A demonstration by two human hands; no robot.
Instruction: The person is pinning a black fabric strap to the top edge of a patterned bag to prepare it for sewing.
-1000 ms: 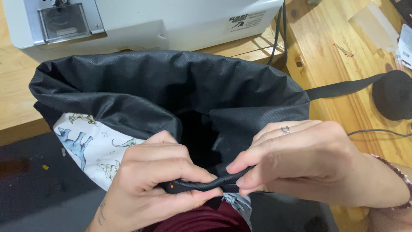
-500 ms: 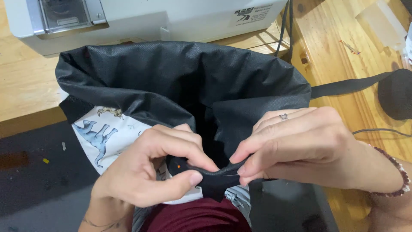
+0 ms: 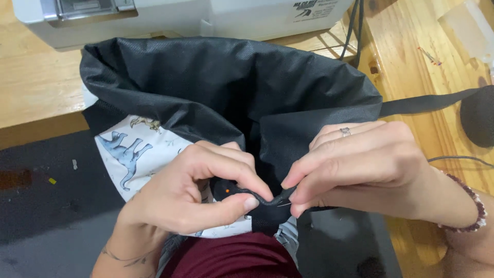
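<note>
A black fabric bag [image 3: 226, 87] lies open in front of me, its outer side white with a dinosaur print [image 3: 139, 149]. My left hand [image 3: 190, 190] pinches the near edge of the black fabric between thumb and forefinger, beside a small orange dot. My right hand [image 3: 360, 170], with a ring and a beaded bracelet, pinches the same black edge [image 3: 270, 200] right next to it. Both thumbs and fingertips nearly touch over the folded rim. The bag's inside is dark and hidden.
A white sewing machine [image 3: 180, 18] stands behind the bag on a wooden table [image 3: 417, 77]. A black strap [image 3: 427, 103] runs right toward a dark round object [image 3: 478, 116]. Cables [image 3: 355, 25] hang at the table's gap. Dark floor [image 3: 46, 216] lies at left.
The view has shifted so the bag sits further right and higher. Both hands have drawn closer together on the black edge, fingertips now pinching a smaller fold.
</note>
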